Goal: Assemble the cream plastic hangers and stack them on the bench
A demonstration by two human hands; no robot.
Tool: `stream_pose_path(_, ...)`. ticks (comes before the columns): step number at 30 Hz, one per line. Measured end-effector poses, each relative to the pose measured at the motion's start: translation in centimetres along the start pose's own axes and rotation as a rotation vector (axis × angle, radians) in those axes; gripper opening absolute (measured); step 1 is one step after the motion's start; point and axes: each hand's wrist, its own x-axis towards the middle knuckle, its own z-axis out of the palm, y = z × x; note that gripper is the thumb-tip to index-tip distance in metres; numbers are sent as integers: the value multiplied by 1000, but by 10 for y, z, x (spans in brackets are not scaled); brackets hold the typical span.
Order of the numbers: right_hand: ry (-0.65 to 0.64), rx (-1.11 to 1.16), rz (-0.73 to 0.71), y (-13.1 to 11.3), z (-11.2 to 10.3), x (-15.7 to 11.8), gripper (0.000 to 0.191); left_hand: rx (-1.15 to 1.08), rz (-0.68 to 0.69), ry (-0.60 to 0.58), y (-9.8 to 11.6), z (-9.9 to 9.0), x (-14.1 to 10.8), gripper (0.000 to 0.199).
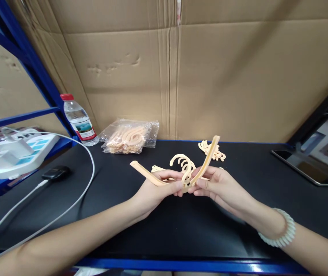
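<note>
A thick, pale mint-green bracelet (289, 227) rings the right wrist, its rounded band ribbed all round like coiled cord. The left hand (158, 187) and right hand (223, 187) are bare, the visible forearms (95, 228) uncovered.

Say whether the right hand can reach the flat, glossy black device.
Probably yes: nothing visible blocks the device, but the right hand may need to release the pale, curved strip first.

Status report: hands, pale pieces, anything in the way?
Left hand: gripping pale strip. Right hand: gripping another strip. Curved ribs between strips. White cable off left, touching neither hand.
</note>
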Motion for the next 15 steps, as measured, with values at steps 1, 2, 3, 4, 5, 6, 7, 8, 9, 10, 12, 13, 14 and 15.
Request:
stream_pose_path(1, -6, 0, 0, 1, 1, -1, 20, -7, 2, -13, 0, 0, 0, 21)
stream_pose_path(2, -8, -7, 5, 2, 2, -2, 19, -17, 3, -21, -1, 0, 0, 18)
stream_pose_path(3, -6, -18, 11, 3, 3, -2, 19, -26, 2, -25, -1, 0, 0, 16)
stream_pose_path(4, -3, -32, 15, 4, 3, -3, 20, -32, -3, -25, -1, 0, -1, 15)
stream_pose_path(5, -1, -44, 15, 5, 4, -4, 20, -33, -10, -23, -1, 1, -1, 14)
stream_pose_path(6, -5, -55, 12, 6, 4, -4, 20, -25, -17, -22, 0, 1, -2, 13)
stream_pose_path(7, -11, -64, 5, 7, 5, -4, 20, -13, -25, -26, 0, 1, -2, 12)
stream_pose_path(8, -18, -72, -2, 8, 5, -5, 19, -2, -32, -36, 1, 1, -2, 11)
stream_pose_path(9, -24, -79, -8, 8, 5, -5, 19, 5, -36, -50, 2, 1, -2, 10)
stream_pose_path(10, -27, -84, -13, 9, 6, -5, 19, 6, -40, -64, 3, 1, -3, 9)
stream_pose_path(12, -23, -89, -24, 9, 7, -6, 23, 4, -49, -85, 5, 1, -3, 8)
stream_pose_path(13, -22, -91, -28, 9, 8, -6, 25, 4, -56, -86, 6, 1, -2, 8)
stream_pose_path(14, -22, -93, -32, 8, 8, -6, 26, 8, -67, -83, 6, 1, -2, 8)
stream_pose_path(15, -25, -93, -36, 8, 8, -6, 27, 14, -82, -79, 6, 0, -2, 9)
